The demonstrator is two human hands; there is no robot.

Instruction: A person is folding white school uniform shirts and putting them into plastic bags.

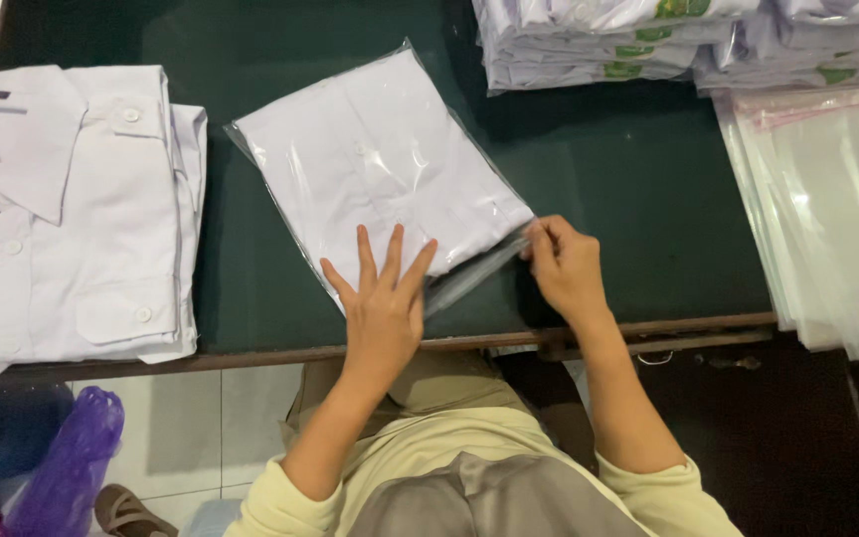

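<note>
Pressing our flat, wide-open left hand [382, 298] on the near end of the bagged white shirt [380, 174], we see it slant away up-left while our right hand [564, 264] pinches the bag's open flap [479, 270] beside it.

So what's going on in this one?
A person at a dark green table is handling a folded white shirt in a clear plastic bag. The left hand lies flat on the bag, fingers spread; the right hand pinches the bag's open flap. Unbagged folded white shirts lie to the left, bagged ones are stacked at the far edge, and empty clear bags sit to the right.
</note>
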